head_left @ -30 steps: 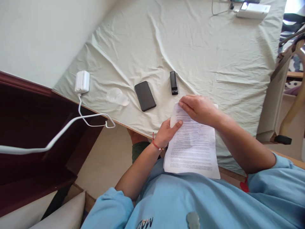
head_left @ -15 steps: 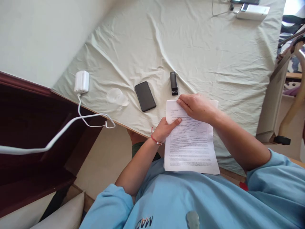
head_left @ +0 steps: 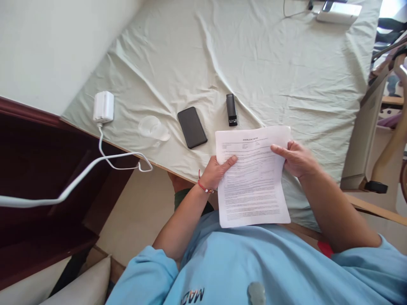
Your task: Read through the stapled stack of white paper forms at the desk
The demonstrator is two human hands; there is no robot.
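Head view, near to far. Blue shirt point(head_left: 254, 267) fills the bottom edge. Printed paper point(head_left: 252, 178) is held flat over the near edge of the desk point(head_left: 286, 76), its lower edge reaching the shirt. Left hand point(head_left: 216, 171), red band at the wrist, pinches the paper's left edge, thumb on top of the text. Right hand point(head_left: 297, 159) pinches the right edge, thumb on top, fingers under the sheet. Both arms bare to the sleeves.

Just beyond the paper's top edge: stapler point(head_left: 231, 109), black, lying apart from the sheet. Left of it, phone point(head_left: 192, 126), screen dark, lying flat. Further left, clear cup point(head_left: 154, 128) on its side. Near the desk's left corner, white charger point(head_left: 103, 106), its cable point(head_left: 104, 159) hanging off the edge. Desk covered with a wrinkled pale cloth. Far corner: white box point(head_left: 338, 12) with a cord beside it
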